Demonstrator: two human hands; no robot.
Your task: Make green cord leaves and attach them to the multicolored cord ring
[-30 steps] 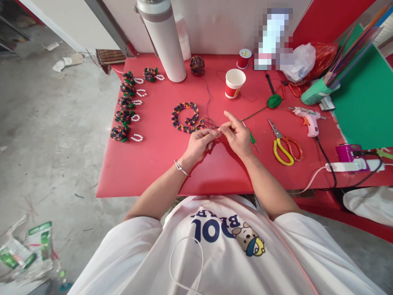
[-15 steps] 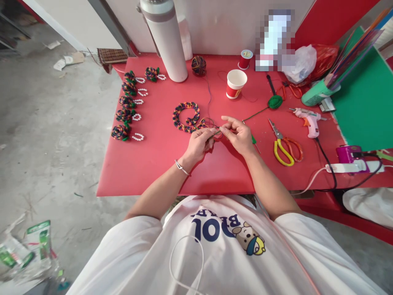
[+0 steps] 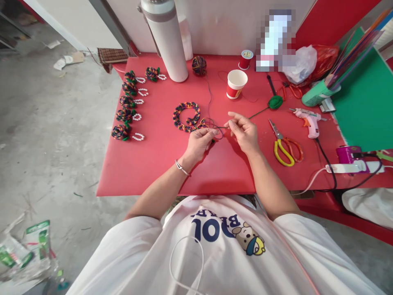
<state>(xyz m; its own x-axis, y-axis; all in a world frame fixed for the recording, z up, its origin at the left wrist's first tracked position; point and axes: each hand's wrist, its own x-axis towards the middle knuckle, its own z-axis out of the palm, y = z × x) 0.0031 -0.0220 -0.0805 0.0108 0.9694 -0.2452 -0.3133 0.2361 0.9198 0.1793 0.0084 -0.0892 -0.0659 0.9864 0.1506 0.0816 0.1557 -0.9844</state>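
Note:
My left hand [image 3: 199, 143] pinches a small dark green crocheted piece at the middle of the red table [image 3: 147, 164]. Thin green yarn [image 3: 258, 113] runs from the green ball [image 3: 275, 102] to my right hand [image 3: 244, 130], whose thumb and index finger are pressed together on it. A short span of the yarn shows between the two hands. Loose multicoloured strands lie beside my left fingertips. Just behind that hand a curled multicoloured crocheted strip [image 3: 178, 114] rests on the table. Any hook is hidden.
Crocheted roses [image 3: 121, 131] with bead loops [image 3: 138, 137] line the left side. Behind stand a bottle [image 3: 167, 41], yarn ball [image 3: 199, 66], spool [image 3: 245, 60] and paper cup [image 3: 236, 84]. Scissors [image 3: 284, 151], a glue gun [image 3: 309, 121] and a power strip [image 3: 346, 167] lie right.
My right hand has moved to the right, away from my left hand, and more yarn shows between them. The hook seen under my right hand earlier no longer shows there.

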